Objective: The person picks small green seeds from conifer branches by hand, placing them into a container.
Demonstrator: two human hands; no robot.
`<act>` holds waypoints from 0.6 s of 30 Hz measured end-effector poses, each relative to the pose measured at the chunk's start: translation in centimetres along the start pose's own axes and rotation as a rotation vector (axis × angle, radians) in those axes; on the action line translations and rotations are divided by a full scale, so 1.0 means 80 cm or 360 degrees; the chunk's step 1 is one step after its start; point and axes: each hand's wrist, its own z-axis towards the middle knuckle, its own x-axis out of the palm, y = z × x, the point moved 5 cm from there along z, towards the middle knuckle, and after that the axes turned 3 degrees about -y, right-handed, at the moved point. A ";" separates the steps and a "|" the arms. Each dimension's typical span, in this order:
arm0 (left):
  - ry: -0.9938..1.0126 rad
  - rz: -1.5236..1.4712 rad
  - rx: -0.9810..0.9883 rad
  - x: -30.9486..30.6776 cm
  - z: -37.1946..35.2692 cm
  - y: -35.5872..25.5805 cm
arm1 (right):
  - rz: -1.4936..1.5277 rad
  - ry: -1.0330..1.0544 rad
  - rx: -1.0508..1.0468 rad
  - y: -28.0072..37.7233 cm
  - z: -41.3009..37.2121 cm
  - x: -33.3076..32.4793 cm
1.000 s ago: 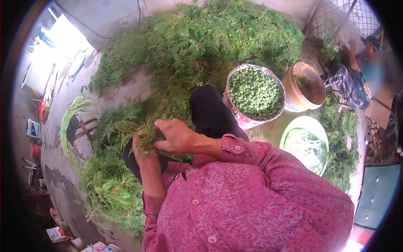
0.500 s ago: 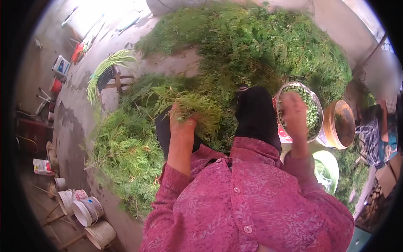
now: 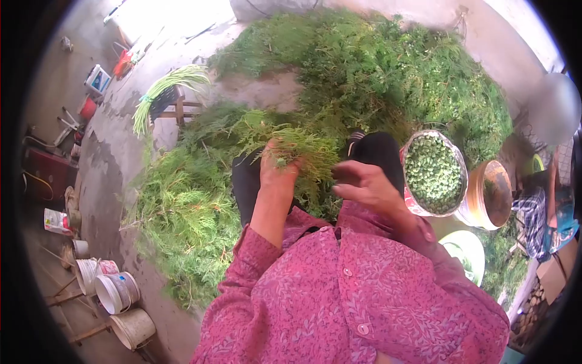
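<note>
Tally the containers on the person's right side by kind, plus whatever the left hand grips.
Shiny round metal bowl of small green pods: 1
Orange-brown round bucket: 1
Pale green plastic basin: 1
Bunch of feathery green sprigs, gripped in the left hand: 1
Total: 4

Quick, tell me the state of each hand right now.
Left hand: closed, holding a green sprig.
Right hand: open, nothing in it, fingers pointing toward the sprig.
</note>
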 end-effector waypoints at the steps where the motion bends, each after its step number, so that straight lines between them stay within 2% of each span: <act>1: -0.0003 -0.0005 0.0017 -0.028 0.020 0.005 | -0.0017 0.0037 0.0052 0.012 0.010 0.013; 3: 0.0799 0.0382 0.0448 -0.050 0.049 0.007 | 0.0105 0.0080 -0.0022 0.011 0.029 0.037; 4: 0.0797 0.0383 0.0453 -0.050 0.048 0.001 | 0.0225 0.0104 -0.0086 0.013 0.035 0.047; 6: 0.0434 0.2699 0.1569 -0.040 0.037 -0.015 | 0.0308 0.0142 -0.0136 0.024 0.039 0.062; 7: 0.0433 0.2695 0.1568 -0.041 0.038 -0.015 | 0.0172 0.0022 -0.0300 0.027 0.040 0.064; 8: 0.0446 0.2568 0.1453 -0.044 0.041 -0.014 | 0.0033 -0.0097 -0.0461 0.030 0.040 0.063; 9: 0.0458 0.2440 0.1341 -0.047 0.044 -0.013 | 0.0030 -0.0096 -0.0459 0.028 0.040 0.062; 11: 0.0423 0.2493 0.1320 -0.043 0.041 -0.011 | 0.0203 -0.0004 -0.0099 0.011 0.041 0.063; 13: 0.0391 0.2548 0.1297 -0.044 0.044 -0.008 | 0.0111 -0.0063 -0.0187 0.009 0.039 0.062; 15: 0.0456 0.1470 0.0823 -0.067 0.065 -0.003 | 0.0018 -0.0120 -0.0278 0.011 0.036 0.057; 17: 0.0471 0.0398 0.0339 -0.087 0.083 0.009 | 0.0213 0.0186 0.0291 -0.008 0.030 0.058; 18: 0.0461 -0.0137 0.0095 -0.095 0.090 0.016 | 0.0213 0.0189 0.0291 -0.006 0.026 0.054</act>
